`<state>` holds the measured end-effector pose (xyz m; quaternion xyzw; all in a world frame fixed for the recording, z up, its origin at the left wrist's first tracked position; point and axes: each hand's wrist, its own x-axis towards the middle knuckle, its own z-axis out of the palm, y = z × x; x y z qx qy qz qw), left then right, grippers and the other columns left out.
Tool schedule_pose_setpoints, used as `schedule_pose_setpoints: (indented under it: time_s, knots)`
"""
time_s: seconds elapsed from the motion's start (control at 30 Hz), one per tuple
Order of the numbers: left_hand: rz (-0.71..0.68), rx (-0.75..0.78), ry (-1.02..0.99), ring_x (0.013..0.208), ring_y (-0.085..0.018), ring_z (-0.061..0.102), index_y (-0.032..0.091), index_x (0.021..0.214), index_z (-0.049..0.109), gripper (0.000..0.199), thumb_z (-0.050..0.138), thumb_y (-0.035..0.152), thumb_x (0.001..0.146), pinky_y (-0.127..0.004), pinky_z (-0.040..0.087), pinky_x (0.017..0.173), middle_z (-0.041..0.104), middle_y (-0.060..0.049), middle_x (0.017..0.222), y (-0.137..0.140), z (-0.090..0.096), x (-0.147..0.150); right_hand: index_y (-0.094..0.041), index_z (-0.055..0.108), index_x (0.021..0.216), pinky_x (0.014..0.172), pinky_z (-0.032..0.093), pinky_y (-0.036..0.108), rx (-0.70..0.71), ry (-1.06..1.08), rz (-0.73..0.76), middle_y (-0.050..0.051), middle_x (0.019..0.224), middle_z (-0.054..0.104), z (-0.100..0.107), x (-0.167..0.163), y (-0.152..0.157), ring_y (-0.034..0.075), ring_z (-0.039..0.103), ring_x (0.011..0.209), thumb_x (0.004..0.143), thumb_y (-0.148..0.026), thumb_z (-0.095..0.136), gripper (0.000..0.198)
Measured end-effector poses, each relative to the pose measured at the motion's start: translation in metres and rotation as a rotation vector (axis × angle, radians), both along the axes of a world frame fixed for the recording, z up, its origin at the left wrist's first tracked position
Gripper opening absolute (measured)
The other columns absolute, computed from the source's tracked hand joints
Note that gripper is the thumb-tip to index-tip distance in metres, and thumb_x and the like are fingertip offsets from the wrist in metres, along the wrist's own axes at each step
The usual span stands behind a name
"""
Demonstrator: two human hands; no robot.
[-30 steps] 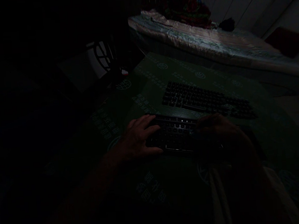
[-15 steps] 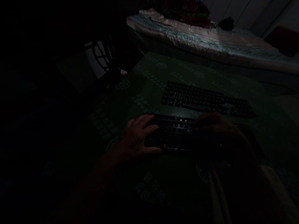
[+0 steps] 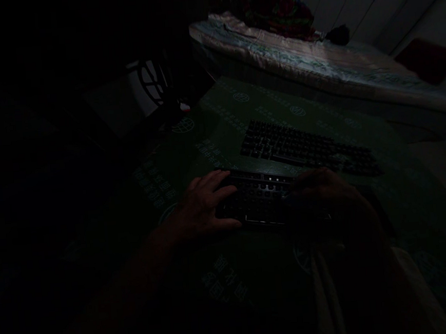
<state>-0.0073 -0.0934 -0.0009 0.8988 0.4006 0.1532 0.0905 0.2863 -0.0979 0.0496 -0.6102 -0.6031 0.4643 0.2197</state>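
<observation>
Green sheet (image 3: 223, 128): spread under the work, printed with pale globe emblems and lines of characters, most of it sunk in gloom.
Keyboard (image 3: 261, 194): dark, lying flat on the green sheet, reaching from under one hand to under the other; small glints show along its far rows, and a thin bright line runs close to the near edge.
Left hand (image 3: 205, 204): laid over the keyboard's left end, fingers loose and spread, fingertips by the far edge and thumb by the near one – spanning it, not clenched.
Right hand (image 3: 323, 192): low over the keyboard's right part, fingers bent and drawn together; something faintly bluish shows by the tips, but from where I stand it's too dark to tell whether they grasp it.
Black keycaps (image 3: 298, 143): set out in keyboard-like rows on the green sheet, just beyond the keyboard, green showing through gaps.
Mattress (image 3: 307, 62): pale, past the sheet's far edge, catching the most light.
Patterned cloth (image 3: 276, 11): red and multicoloured, heaped on the mattress – a small dark bundle (image 3: 338, 35) lies near it.
Wall (image 3: 364, 1): pale, with dark seams, behind the mattress.
</observation>
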Motion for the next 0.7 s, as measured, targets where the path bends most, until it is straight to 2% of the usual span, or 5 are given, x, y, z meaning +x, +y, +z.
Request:
schedule_pose_setpoints:
  time_s: [0.2, 0.4, 0.7]
  knots:
    - [0.003, -0.002, -0.007, 0.128, -0.034, 0.035, 0.025, 0.117, 0.055, 0.064, 0.064, 0.061, 0.065, -0.052, 0.031, 0.099, 0.039, -0.013, 0.141, 0.0, 0.001, 0.001, -0.014, 0.072, 0.066, 0.051, 0.044, 0.024, 0.01, 0.007, 0.069, 0.004, 0.065, 0.067, 0.001, -0.002, -0.001, 0.016, 0.059, 0.058, 0.06, -0.028, 0.071, 0.016]
    - [0.002, -0.008, 0.0, 0.129, -0.035, 0.035, 0.024, 0.117, 0.055, 0.065, 0.063, 0.061, 0.065, -0.053, 0.032, 0.099, 0.039, -0.014, 0.141, 0.0, 0.0, 0.0, -0.013, 0.069, 0.063, 0.05, 0.043, 0.025, 0.082, -0.015, -0.084, 0.004, 0.062, 0.065, -0.003, -0.002, 0.002, 0.015, 0.058, 0.054, 0.061, -0.031, 0.071, 0.018]
    - [-0.001, -0.014, -0.009, 0.129, -0.035, 0.035, 0.024, 0.118, 0.055, 0.066, 0.062, 0.063, 0.065, -0.054, 0.032, 0.099, 0.04, -0.015, 0.141, 0.0, 0.0, 0.0, -0.014, 0.068, 0.066, 0.049, 0.042, 0.024, 0.114, 0.0, -0.055, 0.003, 0.061, 0.064, -0.009, -0.009, 0.001, 0.014, 0.056, 0.054, 0.063, -0.03, 0.067, 0.016]
